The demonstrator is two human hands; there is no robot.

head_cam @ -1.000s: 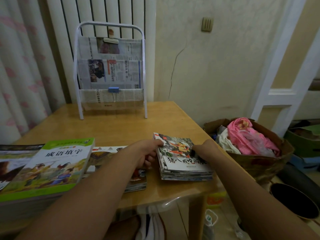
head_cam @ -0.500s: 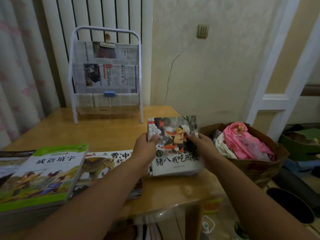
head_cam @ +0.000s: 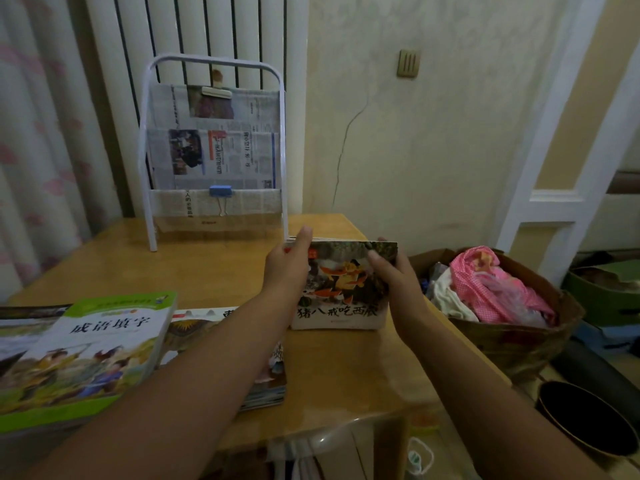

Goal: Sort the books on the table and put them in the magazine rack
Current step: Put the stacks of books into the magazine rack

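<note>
Barely started, by the look of it. Left hand [head_cam: 289, 268] and right hand [head_cam: 394, 277] each clasp a side of a small stack of thin picture books with a pig-cartoon cover [head_cam: 341, 289], stood up on its lower edge on the yellow wooden worktop [head_cam: 221, 271], cover facing the camera. Looks like the edges are being squared up, i.e. sorting step, not racking yet.

White metal-tube magazine rack w/ newspaper-lined pockets [head_cam: 213, 150] stands at the far-left end of the worktop, well apart from the stack. No books visible in its pockets, only newspaper held by a blue binder clip [head_cam: 221, 192] and a beige clip up top.

Still lying flat, near left: thick green-covered book w/ Chinese title [head_cam: 93, 351] on top of a pile, a dark-covered book at the far-left edge [head_cam: 20, 320], plus another low pile of thin picture books [head_cam: 266, 382], partly hidden under the left forearm. So approx. all books remain unracked.
</note>
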